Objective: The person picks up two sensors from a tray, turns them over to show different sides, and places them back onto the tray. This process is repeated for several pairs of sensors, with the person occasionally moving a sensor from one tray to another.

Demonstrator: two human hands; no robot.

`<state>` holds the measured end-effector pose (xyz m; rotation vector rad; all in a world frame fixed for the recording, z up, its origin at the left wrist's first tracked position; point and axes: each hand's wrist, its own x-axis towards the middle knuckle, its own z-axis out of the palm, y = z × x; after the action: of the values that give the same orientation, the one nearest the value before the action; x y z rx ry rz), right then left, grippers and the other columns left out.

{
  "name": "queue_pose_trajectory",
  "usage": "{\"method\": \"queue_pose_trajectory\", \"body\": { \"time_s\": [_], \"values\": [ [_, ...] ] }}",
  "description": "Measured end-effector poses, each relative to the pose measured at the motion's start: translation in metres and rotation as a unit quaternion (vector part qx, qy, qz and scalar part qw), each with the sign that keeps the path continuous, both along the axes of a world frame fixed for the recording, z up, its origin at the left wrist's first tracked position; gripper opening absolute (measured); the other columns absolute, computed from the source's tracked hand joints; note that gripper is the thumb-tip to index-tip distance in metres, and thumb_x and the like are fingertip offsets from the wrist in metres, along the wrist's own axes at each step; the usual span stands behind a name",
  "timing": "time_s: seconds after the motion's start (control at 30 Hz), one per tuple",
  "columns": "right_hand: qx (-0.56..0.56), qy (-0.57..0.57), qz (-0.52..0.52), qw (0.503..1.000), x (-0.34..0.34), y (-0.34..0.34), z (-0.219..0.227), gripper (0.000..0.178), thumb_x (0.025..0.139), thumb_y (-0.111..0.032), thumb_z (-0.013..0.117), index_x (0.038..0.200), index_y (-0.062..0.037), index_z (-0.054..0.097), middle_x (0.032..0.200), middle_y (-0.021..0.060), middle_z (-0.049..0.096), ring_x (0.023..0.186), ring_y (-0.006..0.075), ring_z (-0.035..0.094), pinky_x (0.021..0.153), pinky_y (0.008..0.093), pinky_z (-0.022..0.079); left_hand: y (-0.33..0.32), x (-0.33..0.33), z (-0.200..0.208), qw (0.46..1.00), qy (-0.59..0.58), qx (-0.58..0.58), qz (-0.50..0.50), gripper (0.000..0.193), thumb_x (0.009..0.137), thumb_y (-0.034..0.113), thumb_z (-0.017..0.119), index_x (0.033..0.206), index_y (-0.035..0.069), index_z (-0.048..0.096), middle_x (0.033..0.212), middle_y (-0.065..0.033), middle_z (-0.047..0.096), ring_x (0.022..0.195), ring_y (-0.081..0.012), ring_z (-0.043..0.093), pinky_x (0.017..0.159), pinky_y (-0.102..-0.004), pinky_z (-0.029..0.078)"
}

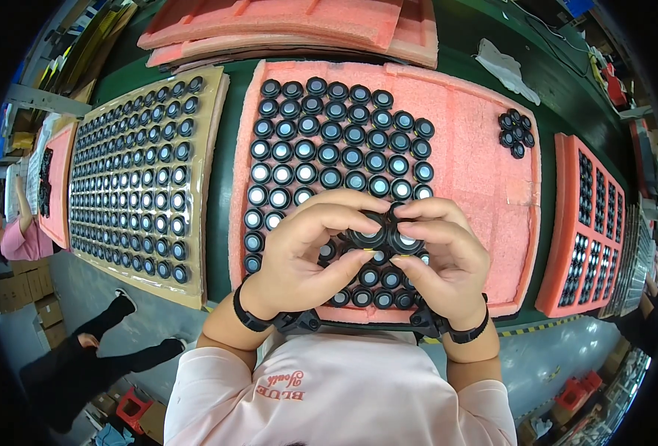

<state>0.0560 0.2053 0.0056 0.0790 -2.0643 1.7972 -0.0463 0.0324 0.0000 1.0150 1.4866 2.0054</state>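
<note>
My left hand pinches a small round black part with a silver centre between thumb and fingers. Right beside it, a matching round part is gripped by the thumb and fingers of my right hand. The two parts are side by side, almost touching; whether they meet is hard to see. Both hands are above a pink foam tray, where rows of the same round parts cover the left and middle. My hands hide some of them. A loose cluster of these parts sits at the tray's far right.
To the left, a tan tray carries many more round parts under clear film. A pink compartment tray holds others at the right. Pink foam sheets are stacked at the back, near a white rag. Other people are around.
</note>
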Motion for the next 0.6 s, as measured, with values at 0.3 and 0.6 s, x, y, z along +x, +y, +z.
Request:
{"method": "queue_pose_trajectory", "body": {
  "time_s": [0.3,0.6],
  "values": [
    [0.035,-0.017,0.013,0.999,-0.006,-0.005,0.007,0.031,0.074,0.007,0.072,0.104,0.0045,0.065,0.114,0.0170,0.058,0.105,0.0265,0.058,0.089,0.0338,0.048,-0.008,-0.006,-0.005,0.996,0.080,-0.003,0.034,0.026,0.080,-0.006,0.066,0.105,0.000,0.061,0.119,-0.0192,0.059,0.110,-0.0284,0.059,0.093,-0.0376,0.047],
    [0.032,-0.002,0.026,0.999,0.013,-0.009,0.009,0.043,0.074,0.021,0.049,0.114,0.0054,0.055,0.120,0.0164,0.050,0.114,0.0276,0.051,0.100,0.0361,0.041,0.004,0.006,-0.001,0.989,0.108,0.072,0.072,0.021,0.077,-0.003,0.067,0.096,0.002,0.059,0.106,-0.0124,0.063,0.100,-0.0278,0.061,0.082,-0.0352,0.050]
  ]
}}
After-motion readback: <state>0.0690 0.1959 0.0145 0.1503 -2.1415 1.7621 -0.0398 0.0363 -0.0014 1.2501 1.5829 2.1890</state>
